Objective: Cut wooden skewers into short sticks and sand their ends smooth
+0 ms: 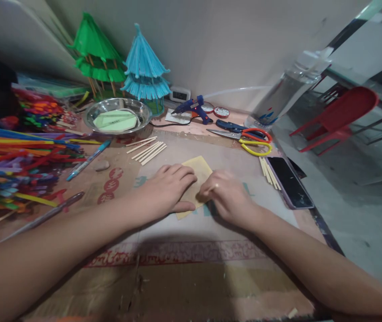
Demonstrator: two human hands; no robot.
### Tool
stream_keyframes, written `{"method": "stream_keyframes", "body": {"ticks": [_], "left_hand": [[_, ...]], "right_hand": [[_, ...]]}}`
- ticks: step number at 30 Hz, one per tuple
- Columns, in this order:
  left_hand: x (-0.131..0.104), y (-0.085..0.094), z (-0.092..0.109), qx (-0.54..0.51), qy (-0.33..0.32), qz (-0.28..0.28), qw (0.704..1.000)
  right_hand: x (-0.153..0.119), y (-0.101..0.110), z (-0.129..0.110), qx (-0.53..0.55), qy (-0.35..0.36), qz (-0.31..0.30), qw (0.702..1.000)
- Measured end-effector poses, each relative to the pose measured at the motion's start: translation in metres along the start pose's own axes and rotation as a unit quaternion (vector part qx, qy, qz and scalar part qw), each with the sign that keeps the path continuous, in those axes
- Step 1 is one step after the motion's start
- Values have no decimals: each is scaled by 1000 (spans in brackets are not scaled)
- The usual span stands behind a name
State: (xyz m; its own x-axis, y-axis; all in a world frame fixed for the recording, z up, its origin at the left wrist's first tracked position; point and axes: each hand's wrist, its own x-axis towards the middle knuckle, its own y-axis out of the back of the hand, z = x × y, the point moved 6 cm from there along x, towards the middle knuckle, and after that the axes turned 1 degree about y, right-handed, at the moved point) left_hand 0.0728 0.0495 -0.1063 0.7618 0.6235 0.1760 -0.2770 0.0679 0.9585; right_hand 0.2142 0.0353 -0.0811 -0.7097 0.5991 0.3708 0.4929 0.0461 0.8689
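Observation:
A yellow sheet of paper [199, 167] lies at an angle on the covered worktop. My left hand [169, 190] rests flat on its left side, fingers stretched out and pressing it down. At the sheet's right edge my right hand [229, 194] is closed in a pinch, slightly blurred. A small pale tip, like the end of a thin wooden stick [215, 186], shows between its fingers; the rest of it is hidden. Several similar wooden sticks [149, 152] lie beyond my left hand, and another bundle of sticks [269, 173] lies to the right.
Behind stand a green paper tower [93, 42], a blue one [146, 60] and a steel bowl [90, 123]. A glue gun [194, 107], scissors [256, 142], a phone [290, 181] and a water bottle [278, 96] sit to the right. Pipe cleaners [16, 165] crowd the left.

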Motion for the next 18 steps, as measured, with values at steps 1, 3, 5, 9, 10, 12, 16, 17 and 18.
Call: {"method": "stream_keyframes", "body": {"ticks": [1,3,5,9,10,12,16,17,18], "left_hand": [[0,0,0,1,-1,1,1000],[0,0,0,5,0,3,1000],[0,0,0,6,3,1,1000],[0,0,0,2,0,-2,1000],[0,0,0,4,2,-1,1000],[0,0,0,6,6,2,1000],[0,-1,0,0,2,-1,1000],[0,0,0,0,1,0,1000],[0,0,1,1,1,2,1000]], "right_hand": [[0,-1,-2,18,13,-11,1000],[0,-3,-1,9,10,-22,1000],[-1,-1,4,-38,-18,-9,999],[-2,-3,5,-10,5,-18,1000],[-2,-4,5,-2,13,-22,1000],[-2,-2,7,-36,-9,-9,999],[-1,-3,0,-34,-2,-17,999],[-1,-4,-4,-16,20,-29,999],[-2,-5,-6,-10,35,-36,999]]}}
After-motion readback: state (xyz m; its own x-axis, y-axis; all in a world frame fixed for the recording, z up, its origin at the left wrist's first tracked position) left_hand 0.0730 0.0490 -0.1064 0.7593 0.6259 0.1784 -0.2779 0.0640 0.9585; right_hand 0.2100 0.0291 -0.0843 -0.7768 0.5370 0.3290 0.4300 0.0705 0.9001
